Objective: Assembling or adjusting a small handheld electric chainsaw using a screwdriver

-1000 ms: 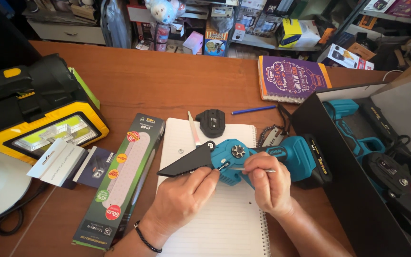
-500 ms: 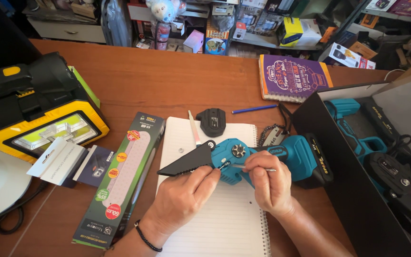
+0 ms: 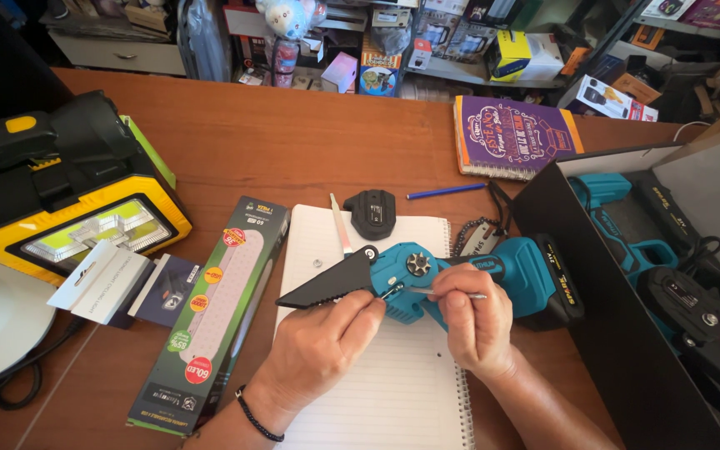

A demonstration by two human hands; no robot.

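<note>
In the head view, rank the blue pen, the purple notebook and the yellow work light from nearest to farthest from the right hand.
Measured from the right hand:
1. Blue pen, just beyond it on the table.
2. Purple notebook, farther back and slightly to the right.
3. Yellow work light, far off at the left edge.

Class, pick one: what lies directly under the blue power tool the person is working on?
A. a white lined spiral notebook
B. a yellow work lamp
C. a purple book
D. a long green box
A: the blue power tool rests on the white lined spiral notebook, with the left hand and right hand working over its pages.
</note>
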